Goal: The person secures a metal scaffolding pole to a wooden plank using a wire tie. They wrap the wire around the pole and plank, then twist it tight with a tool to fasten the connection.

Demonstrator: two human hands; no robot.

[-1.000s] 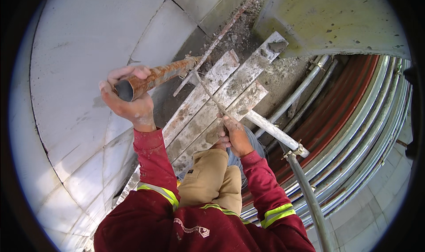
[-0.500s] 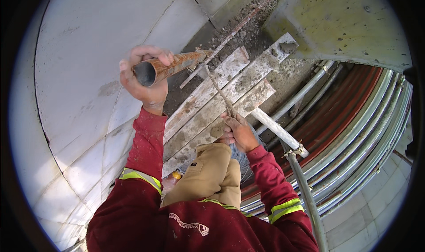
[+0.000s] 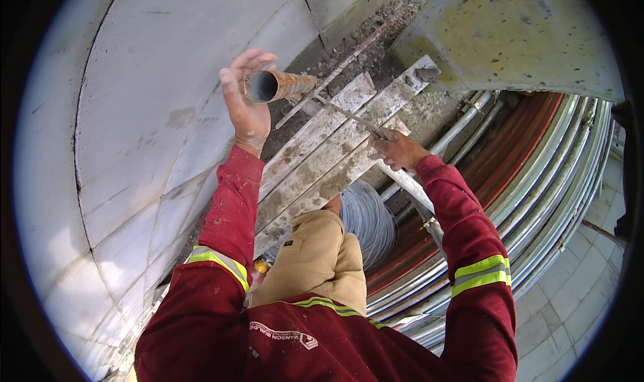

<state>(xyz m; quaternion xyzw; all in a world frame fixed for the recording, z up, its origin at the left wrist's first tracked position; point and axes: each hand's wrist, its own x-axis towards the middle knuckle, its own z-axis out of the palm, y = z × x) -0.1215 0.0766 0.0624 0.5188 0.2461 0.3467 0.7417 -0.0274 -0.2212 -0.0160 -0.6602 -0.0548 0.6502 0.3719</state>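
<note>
A rusty metal pipe (image 3: 293,84) stands with its open round end toward me. My left hand (image 3: 249,100) is at that end, fingers stretched out and apart, the palm beside the rim. I cannot tell whether it still touches the pipe. From near the pipe's lower part a greyish rope (image 3: 345,114) runs taut to the right. My right hand (image 3: 396,150) is closed around its near end, above the dirty planks (image 3: 342,137). The rope's far end, by the pipe's base, is hard to make out.
A pale panelled wall (image 3: 147,113) curves along the left. A yellowish stained panel (image 3: 510,33) is at upper right. Metal tubes (image 3: 463,127) and curved red and silver bars (image 3: 530,174) fill the right. A coil of grey wire (image 3: 367,224) lies by my tan-trousered leg.
My left hand has loosened its grip on the pipe and its fingers have straightened. My right hand has moved up and right, drawing the rope out sideways. The wire coil has come into fuller view.
</note>
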